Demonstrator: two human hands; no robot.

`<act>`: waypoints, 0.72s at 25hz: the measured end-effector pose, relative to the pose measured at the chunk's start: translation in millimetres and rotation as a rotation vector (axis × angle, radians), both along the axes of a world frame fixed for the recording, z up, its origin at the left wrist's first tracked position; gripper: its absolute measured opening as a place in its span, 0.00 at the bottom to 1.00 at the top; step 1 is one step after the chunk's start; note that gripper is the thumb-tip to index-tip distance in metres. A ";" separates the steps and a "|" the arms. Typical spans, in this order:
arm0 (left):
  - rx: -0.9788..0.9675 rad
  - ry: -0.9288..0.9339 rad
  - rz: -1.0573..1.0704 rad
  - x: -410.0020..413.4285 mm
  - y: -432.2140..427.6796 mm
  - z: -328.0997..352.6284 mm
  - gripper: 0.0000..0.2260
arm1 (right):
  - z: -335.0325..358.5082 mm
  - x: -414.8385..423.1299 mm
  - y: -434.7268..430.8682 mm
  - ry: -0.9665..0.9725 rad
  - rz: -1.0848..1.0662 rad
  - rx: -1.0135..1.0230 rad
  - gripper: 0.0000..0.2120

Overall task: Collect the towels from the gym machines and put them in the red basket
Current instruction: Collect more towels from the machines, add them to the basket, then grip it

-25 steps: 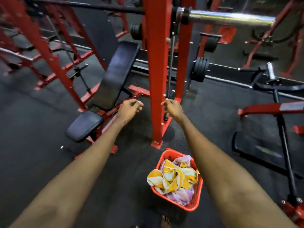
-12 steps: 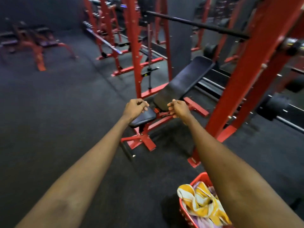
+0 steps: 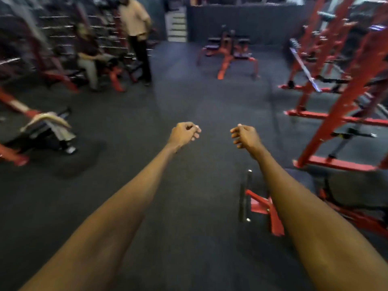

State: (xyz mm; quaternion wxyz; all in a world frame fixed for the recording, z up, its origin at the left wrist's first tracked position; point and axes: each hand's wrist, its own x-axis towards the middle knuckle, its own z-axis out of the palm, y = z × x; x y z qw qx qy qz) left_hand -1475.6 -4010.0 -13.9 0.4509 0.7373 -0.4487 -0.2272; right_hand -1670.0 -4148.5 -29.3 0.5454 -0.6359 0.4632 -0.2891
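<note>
Both my arms reach forward over the dark gym floor. My left hand (image 3: 184,134) is curled into a loose fist with nothing in it. My right hand (image 3: 244,136) is curled the same way, also holding nothing. A pale, beige towel (image 3: 50,124) lies draped over a black and red machine (image 3: 39,141) at the left, well away from both hands. The red basket is out of view.
Two people are at the back left, one seated (image 3: 89,57), one standing (image 3: 136,38), beside weight racks. Red rack frames (image 3: 336,106) line the right side. A red bench foot (image 3: 260,208) lies under my right forearm. Another red bench (image 3: 228,53) stands far ahead.
My view has swung left, away from the bench press and the red basket with its towels, onto the open floor. Both hands stay curled and held out in front.
</note>
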 end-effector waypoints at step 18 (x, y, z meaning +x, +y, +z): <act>-0.069 0.064 0.857 335.0 346.6 -6.0 0.09 | 3.8 460.3 241.1 -0.039 0.798 -0.052 0.19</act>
